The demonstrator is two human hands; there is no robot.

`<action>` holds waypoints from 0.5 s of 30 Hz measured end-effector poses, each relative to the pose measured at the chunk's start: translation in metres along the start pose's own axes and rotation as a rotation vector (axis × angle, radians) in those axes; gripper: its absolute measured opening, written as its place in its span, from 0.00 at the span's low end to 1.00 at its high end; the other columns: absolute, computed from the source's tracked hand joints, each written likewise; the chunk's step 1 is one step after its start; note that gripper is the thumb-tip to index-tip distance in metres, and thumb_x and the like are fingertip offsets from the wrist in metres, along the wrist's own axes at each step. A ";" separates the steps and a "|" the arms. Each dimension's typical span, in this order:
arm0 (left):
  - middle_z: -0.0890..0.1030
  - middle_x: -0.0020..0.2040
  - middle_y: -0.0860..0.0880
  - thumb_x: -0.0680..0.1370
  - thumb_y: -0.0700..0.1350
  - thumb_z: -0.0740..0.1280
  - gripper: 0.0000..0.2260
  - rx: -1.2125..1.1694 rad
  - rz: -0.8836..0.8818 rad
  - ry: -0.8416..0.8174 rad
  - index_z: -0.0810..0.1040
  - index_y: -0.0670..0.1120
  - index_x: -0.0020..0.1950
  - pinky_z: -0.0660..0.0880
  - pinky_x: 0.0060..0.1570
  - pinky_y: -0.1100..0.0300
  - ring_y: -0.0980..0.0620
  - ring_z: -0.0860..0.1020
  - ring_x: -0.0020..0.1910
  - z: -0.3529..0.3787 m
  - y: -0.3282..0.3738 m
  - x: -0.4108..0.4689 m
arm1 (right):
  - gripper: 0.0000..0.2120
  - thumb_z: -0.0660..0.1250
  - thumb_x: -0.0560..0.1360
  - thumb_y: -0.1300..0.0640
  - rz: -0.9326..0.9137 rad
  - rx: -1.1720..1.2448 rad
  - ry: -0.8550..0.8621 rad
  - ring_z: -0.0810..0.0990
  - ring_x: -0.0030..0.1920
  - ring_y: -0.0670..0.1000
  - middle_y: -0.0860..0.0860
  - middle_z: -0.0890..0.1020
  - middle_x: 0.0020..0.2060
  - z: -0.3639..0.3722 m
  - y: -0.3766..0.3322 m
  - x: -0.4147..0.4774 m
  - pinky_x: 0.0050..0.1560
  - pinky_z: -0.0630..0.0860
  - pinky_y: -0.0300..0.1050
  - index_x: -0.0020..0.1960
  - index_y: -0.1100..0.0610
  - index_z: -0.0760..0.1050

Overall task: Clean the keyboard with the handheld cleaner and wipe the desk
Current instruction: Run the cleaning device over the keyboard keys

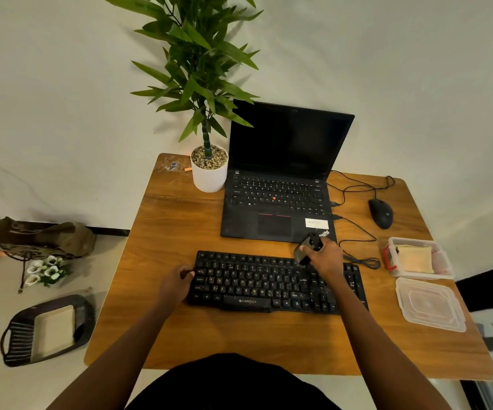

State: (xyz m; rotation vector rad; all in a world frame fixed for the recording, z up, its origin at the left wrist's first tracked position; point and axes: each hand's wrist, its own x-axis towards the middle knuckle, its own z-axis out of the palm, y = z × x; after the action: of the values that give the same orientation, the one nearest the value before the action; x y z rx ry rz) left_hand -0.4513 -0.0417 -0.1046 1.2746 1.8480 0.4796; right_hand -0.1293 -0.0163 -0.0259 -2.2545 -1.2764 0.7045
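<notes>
Your right hand (325, 255) curls its fingers round the handheld cleaner (307, 250) over the upper right of the Zebronics keyboard (257, 284), lower centre of frame, while your left hand (176, 284) pinches its left edge; risk: a wide sweep likely snags the looped cable (363, 263) just right.

wooden desk (239, 344), keyboard (269, 285), laptop (275, 208), mouse (381, 213), potted plant (209, 173)

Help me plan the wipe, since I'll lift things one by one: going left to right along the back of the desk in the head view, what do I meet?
small scraps → white plant pot → open laptop → black mouse. The cables run between laptop and mouse and overlap both, so they are left out.
</notes>
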 end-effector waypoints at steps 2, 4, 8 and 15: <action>0.79 0.58 0.41 0.80 0.41 0.62 0.12 0.002 -0.012 0.002 0.76 0.38 0.61 0.69 0.50 0.57 0.44 0.76 0.57 0.000 0.000 0.000 | 0.17 0.72 0.71 0.55 -0.001 0.042 0.049 0.80 0.49 0.60 0.61 0.82 0.49 0.003 0.001 -0.003 0.48 0.79 0.53 0.55 0.65 0.76; 0.79 0.58 0.41 0.80 0.42 0.62 0.12 -0.015 -0.038 0.003 0.76 0.38 0.61 0.70 0.51 0.56 0.43 0.76 0.57 0.001 0.000 0.001 | 0.16 0.72 0.71 0.55 0.020 0.040 0.087 0.80 0.47 0.60 0.60 0.82 0.47 0.003 0.000 -0.008 0.45 0.78 0.52 0.54 0.63 0.76; 0.79 0.58 0.40 0.80 0.43 0.61 0.13 -0.001 -0.069 -0.014 0.75 0.38 0.61 0.69 0.48 0.56 0.43 0.76 0.57 0.001 0.000 0.002 | 0.15 0.72 0.69 0.52 0.099 -0.006 0.057 0.81 0.44 0.59 0.57 0.82 0.43 0.006 -0.003 -0.013 0.42 0.79 0.51 0.51 0.59 0.77; 0.79 0.57 0.40 0.80 0.42 0.62 0.12 -0.052 -0.094 -0.059 0.76 0.38 0.60 0.73 0.53 0.52 0.43 0.77 0.56 -0.002 -0.005 0.005 | 0.18 0.70 0.73 0.54 0.009 0.049 0.056 0.78 0.41 0.55 0.60 0.82 0.45 0.015 -0.010 -0.013 0.39 0.75 0.44 0.56 0.65 0.75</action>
State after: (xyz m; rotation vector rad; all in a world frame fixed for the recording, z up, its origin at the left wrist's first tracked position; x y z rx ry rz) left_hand -0.4564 -0.0390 -0.1084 1.1500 1.8253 0.4318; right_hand -0.1510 -0.0208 -0.0285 -2.2264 -1.2108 0.6637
